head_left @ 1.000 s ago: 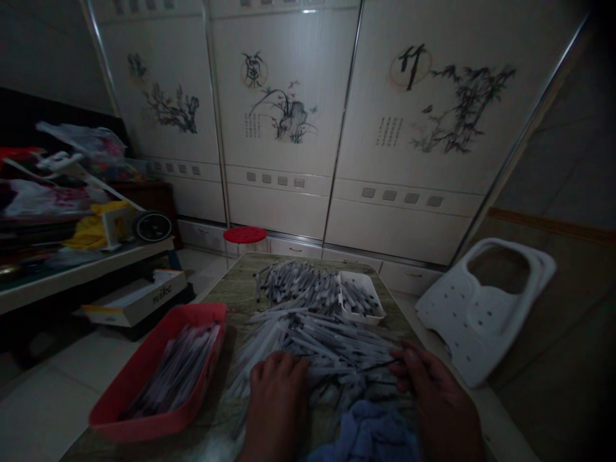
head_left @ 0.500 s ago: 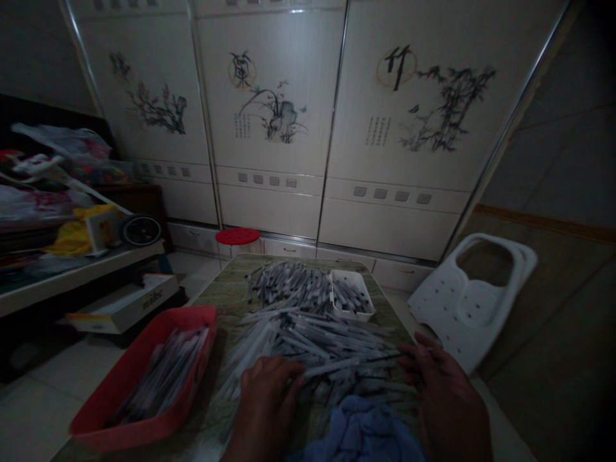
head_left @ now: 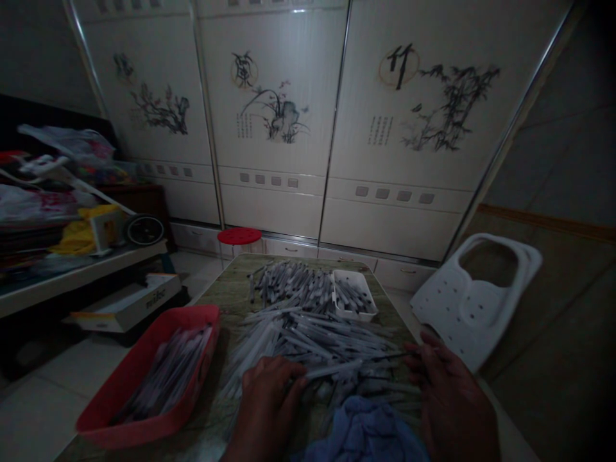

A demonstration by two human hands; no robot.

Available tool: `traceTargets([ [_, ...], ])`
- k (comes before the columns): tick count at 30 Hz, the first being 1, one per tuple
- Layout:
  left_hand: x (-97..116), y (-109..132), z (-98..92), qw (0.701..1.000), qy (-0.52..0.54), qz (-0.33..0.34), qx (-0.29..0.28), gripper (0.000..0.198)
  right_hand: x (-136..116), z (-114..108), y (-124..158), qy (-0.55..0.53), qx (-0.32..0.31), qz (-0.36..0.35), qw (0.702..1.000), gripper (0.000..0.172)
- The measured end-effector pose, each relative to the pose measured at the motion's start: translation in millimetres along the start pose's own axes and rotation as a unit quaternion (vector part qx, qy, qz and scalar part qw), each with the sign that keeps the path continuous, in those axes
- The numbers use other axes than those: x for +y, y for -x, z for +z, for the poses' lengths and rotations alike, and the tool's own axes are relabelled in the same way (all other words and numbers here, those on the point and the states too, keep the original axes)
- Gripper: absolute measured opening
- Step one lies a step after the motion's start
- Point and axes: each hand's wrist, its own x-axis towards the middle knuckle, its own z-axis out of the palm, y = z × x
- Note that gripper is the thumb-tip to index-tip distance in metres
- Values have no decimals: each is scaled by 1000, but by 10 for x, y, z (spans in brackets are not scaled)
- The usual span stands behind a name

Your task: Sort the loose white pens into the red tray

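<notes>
My left hand [head_left: 270,399] is closed, with thumb and fingers pinching the near end of a translucent pen barrel [head_left: 334,369]. On the right, my right hand [head_left: 450,394] pinches a thin dark stick [head_left: 399,355], which looks like a pen refill and points left toward the barrel. Whether the two tips touch is too dim to tell. Beneath and beyond both hands spreads a loose pile of translucent pen tubes [head_left: 322,337]. A blue cloth [head_left: 368,430] lies bunched between my forearms at the near edge.
A red plastic basket [head_left: 206,366] with more tubes stands on the left of the table [head_left: 226,282]. Farther back are a heap of dark-tipped pen pieces [head_left: 291,282] and a white tray [head_left: 353,314] holding some. A red stool [head_left: 239,236] and white folding chair [head_left: 462,301] stand beyond.
The view has shifted slightly. My right hand and the dark stick sit a touch farther right; both hands keep their pinches.
</notes>
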Motion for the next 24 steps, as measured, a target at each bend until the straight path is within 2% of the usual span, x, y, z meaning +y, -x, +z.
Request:
traceTargets([
  [6,-60,11,15,1000,18,1,11,15,-31,1,26,-57,-4,30,998,49],
  [14,-85,19,13,1000,23,1,-8,15,-70,14,30,-92,-11,49,995,44],
  [24,-89,7,51,998,59,5,-10,16,-114,115,108,-28,-15,39,999,59],
])
